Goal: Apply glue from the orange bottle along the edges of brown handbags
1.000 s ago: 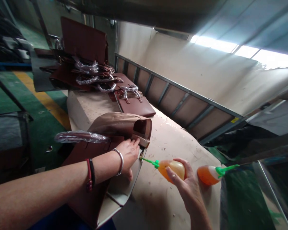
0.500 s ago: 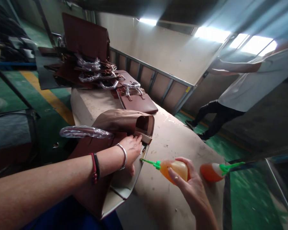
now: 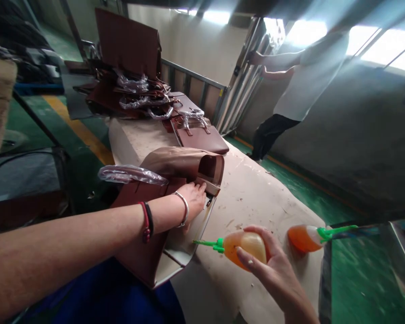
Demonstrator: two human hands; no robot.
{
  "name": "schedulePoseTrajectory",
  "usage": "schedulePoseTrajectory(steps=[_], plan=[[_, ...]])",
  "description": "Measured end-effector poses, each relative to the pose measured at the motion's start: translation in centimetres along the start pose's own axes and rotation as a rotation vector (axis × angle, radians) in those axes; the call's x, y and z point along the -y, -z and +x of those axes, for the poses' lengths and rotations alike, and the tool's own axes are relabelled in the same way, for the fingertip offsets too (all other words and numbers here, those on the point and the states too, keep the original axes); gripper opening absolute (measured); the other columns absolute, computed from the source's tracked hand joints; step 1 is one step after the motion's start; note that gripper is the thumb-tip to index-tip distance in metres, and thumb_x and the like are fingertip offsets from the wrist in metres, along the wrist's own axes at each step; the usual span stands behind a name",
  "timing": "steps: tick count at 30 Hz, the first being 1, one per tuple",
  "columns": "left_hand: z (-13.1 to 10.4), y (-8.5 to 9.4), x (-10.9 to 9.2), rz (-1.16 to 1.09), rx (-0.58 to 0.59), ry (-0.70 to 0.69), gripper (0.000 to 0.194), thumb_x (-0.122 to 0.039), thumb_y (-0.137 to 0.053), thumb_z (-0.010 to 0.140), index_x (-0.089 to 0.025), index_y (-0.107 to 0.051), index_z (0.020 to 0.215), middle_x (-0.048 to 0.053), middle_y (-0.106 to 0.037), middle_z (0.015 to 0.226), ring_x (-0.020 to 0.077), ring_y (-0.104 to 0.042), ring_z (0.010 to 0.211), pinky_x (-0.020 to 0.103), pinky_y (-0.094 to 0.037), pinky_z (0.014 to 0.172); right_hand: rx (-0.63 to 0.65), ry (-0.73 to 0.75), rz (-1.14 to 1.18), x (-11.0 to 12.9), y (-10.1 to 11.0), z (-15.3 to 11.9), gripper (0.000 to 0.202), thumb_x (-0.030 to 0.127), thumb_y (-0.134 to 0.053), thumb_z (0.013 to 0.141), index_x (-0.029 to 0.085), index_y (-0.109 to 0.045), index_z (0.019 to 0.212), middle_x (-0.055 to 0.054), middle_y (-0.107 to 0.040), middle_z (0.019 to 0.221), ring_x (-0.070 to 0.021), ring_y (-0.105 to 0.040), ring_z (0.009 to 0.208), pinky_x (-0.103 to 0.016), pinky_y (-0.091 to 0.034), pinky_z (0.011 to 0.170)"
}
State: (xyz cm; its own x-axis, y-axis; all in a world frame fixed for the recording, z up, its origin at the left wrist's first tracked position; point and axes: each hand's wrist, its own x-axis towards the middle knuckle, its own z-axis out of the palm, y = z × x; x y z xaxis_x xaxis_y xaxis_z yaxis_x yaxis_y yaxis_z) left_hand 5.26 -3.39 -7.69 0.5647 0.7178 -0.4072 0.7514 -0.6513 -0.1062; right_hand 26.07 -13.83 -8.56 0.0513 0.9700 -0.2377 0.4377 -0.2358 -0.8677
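Note:
A brown leather bag point(image 3: 140, 254) lies opened out at the table's near edge, its pale inner side point(image 3: 175, 245) facing up. My left hand point(image 3: 194, 200) rests flat on it, fingers stretched toward the folded flap point(image 3: 209, 186). In my right hand point(image 3: 273, 258) is a squeeze bottle point(image 3: 245, 247) of amber liquid, held on its side. Its thin green nozzle point(image 3: 205, 243) points left, the tip over the bag's pale edge; whether it touches cannot be told. A plastic-wrapped handle point(image 3: 133, 174) stands up from the bag, left of my hand.
A second squeeze bottle point(image 3: 305, 238) lies at the table's right edge. Farther back on the table point(image 3: 256, 198) are a single brown bag point(image 3: 202, 138) and a pile of bags point(image 3: 128, 49) with wrapped handles. A person point(image 3: 297, 90) stands beyond the table, holding long poles.
The bottle's nozzle has moved down along the bag's edge, toward me. My left hand stays on the same spot of the bag. The view has shifted, and the person has walked left.

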Motion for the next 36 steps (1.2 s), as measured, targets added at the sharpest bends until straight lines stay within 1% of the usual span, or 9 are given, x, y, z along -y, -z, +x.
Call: schedulePoseTrajectory(steps=[3,7,10,15,19,23,26,29,36], plan=[[0.0,0.1,-0.1,0.001,0.010,0.002,0.120,-0.042,-0.090,0.041,0.005,-0.034,0.136,0.034,-0.020,0.147,0.0371,-0.036,0.133,0.039,-0.029,0.110,0.008,0.010,0.025,-0.1,0.0,0.1,0.050,0.057,-0.067,0.067,0.026,-0.055,0.104,0.000,-0.067,0.085,-0.0203,-0.061,0.070,-0.029,-0.046,0.060],[0.2,-0.4,-0.1,0.011,0.007,-0.010,0.123,-0.044,-0.089,0.042,0.007,-0.031,0.137,0.035,-0.016,0.147,0.0392,-0.029,0.136,0.043,-0.027,0.111,-0.001,0.038,0.058,-0.6,-0.1,0.3,0.049,0.056,-0.067,0.068,0.026,-0.054,0.104,0.001,-0.067,0.077,-0.0193,-0.060,0.066,-0.028,-0.045,0.060],[0.5,-0.7,-0.1,0.017,0.004,-0.011,0.125,-0.044,-0.089,0.041,0.007,-0.030,0.138,0.035,-0.014,0.147,0.0395,-0.028,0.136,0.044,-0.025,0.112,-0.029,0.047,0.057,-0.9,-0.1,0.6,0.050,0.057,-0.066,0.067,0.025,-0.054,0.104,0.001,-0.067,0.075,-0.0195,-0.059,0.066,-0.028,-0.045,0.059],[-0.1,0.0,-0.2,0.005,0.027,-0.019,0.121,-0.039,-0.089,0.045,0.007,-0.029,0.138,0.034,-0.014,0.147,0.0385,-0.025,0.138,0.044,-0.025,0.112,-0.074,0.051,0.031,-0.5,0.0,1.0,0.051,0.059,-0.065,0.068,0.025,-0.053,0.105,0.001,-0.067,0.077,-0.0194,-0.059,0.068,-0.029,-0.045,0.062],[-0.4,0.6,-0.3,0.017,0.024,-0.003,0.120,-0.039,-0.090,0.044,0.007,-0.031,0.138,0.033,-0.017,0.148,0.0368,-0.031,0.136,0.040,-0.027,0.111,-0.144,0.046,0.041,0.1,0.0,1.5,0.054,0.060,-0.066,0.066,0.025,-0.053,0.105,0.001,-0.066,0.075,-0.0200,-0.060,0.069,-0.029,-0.046,0.063],[-0.2,0.5,-0.1,0.034,0.012,0.000,0.120,-0.042,-0.091,0.041,0.005,-0.034,0.137,0.032,-0.020,0.148,0.0358,-0.035,0.134,0.039,-0.028,0.110,-0.188,0.044,0.031,0.4,-0.2,2.2,0.057,0.061,-0.068,0.065,0.023,-0.054,0.105,0.000,-0.065,0.076,-0.0199,-0.059,0.069,-0.029,-0.045,0.062],[-0.3,0.6,-0.1,0.060,0.026,0.002,0.118,-0.046,-0.089,0.044,0.004,-0.035,0.136,0.031,-0.021,0.148,0.0342,-0.036,0.133,0.038,-0.029,0.110,-0.166,0.022,0.039,0.3,-0.1,2.1,0.058,0.061,-0.068,0.064,0.023,-0.054,0.106,0.000,-0.064,0.077,-0.0191,-0.059,0.069,-0.029,-0.045,0.062],[-0.5,0.8,-0.2,0.080,0.042,-0.002,0.116,-0.049,-0.087,0.047,0.004,-0.035,0.136,0.030,-0.021,0.149,0.0333,-0.036,0.133,0.036,-0.030,0.109,-0.100,-0.002,0.044,0.1,0.2,1.5,0.058,0.060,-0.068,0.065,0.024,-0.053,0.108,0.001,-0.066,0.077,-0.0189,-0.059,0.069,-0.027,-0.046,0.061],[-0.3,0.7,-0.1,0.094,0.038,0.004,0.115,-0.046,-0.088,0.046,0.002,-0.035,0.136,0.031,-0.018,0.149,0.0322,-0.033,0.136,0.035,-0.030,0.108,0.030,-0.052,-0.006,-0.5,0.0,-0.5,0.056,0.061,-0.066,0.066,0.026,-0.052,0.107,0.001,-0.068,0.082,-0.0198,-0.063,0.072,-0.028,-0.047,0.065]])
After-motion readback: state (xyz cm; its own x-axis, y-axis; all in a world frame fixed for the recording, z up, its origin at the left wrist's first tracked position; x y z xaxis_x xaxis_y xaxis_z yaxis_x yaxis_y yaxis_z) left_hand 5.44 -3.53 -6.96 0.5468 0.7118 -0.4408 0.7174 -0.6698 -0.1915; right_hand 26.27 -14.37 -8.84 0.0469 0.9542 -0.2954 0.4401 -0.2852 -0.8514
